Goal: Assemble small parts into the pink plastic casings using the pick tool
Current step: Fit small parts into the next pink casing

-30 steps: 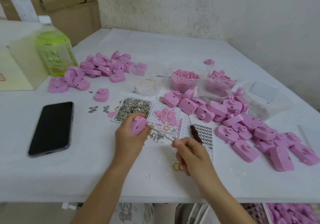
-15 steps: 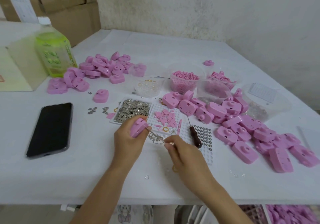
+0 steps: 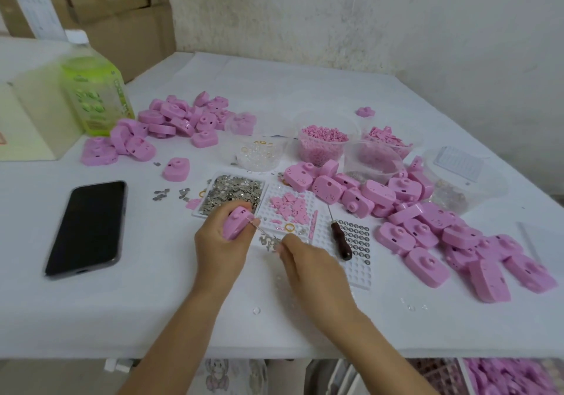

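Contact is the change: over the last second my right hand (image 3: 308,265) has slid in toward the left, and the thin metal pick (image 3: 265,233) it pinches between thumb and fingertips now has its tip against the upper edge of the pink casing (image 3: 236,222). My left hand (image 3: 219,248) is wrapped round that casing, fingers curled firmly, holding it tilted just this side of the tray of metal bits (image 3: 232,190). Whether a small part rides on the tip I cannot tell; it is too fine and blurred. I judge the seating step is under way, calling for a light push. A wooden-handled awl (image 3: 339,239) lies untouched just right of the pinching hand.
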